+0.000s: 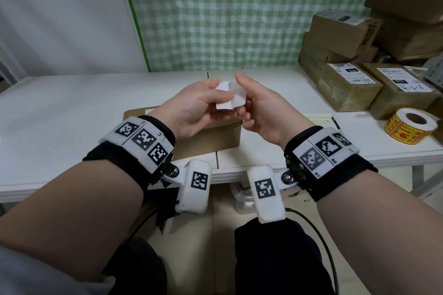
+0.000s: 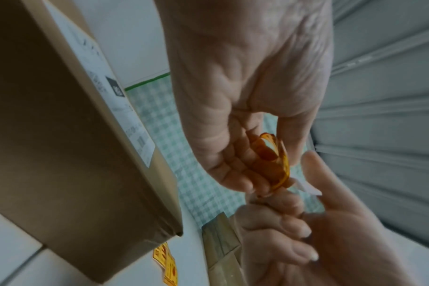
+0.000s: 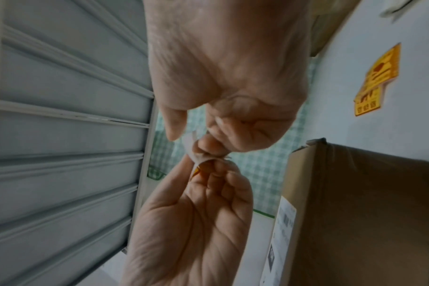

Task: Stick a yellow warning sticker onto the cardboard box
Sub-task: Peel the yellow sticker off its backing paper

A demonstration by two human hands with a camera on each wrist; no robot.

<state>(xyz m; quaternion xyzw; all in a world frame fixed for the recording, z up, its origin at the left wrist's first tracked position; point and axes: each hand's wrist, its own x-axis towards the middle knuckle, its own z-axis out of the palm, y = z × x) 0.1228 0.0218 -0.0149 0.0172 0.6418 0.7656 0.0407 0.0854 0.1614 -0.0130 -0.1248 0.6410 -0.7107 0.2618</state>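
Both hands are raised above the cardboard box [image 1: 208, 136], which lies on the white table [image 1: 72, 108] with a white shipping label on its top. Between them is a yellow warning sticker [image 2: 274, 154] on white backing paper [image 1: 230, 98]. My left hand [image 1: 215, 103] pinches the curled yellow sticker between thumb and fingers. My right hand [image 1: 244, 103] pinches the white backing [image 3: 191, 147] between thumb and forefinger. From the head view only the white underside shows. The box [image 2: 61, 135] sits just below the hands.
A roll of yellow stickers [image 1: 410, 126] lies on the table at the right. Loose yellow stickers [image 3: 377, 81] lie on the table near the box. Several labelled cardboard parcels [image 1: 347, 84] are stacked at the back right. A green checked sheet [image 1: 215, 12] hangs behind.
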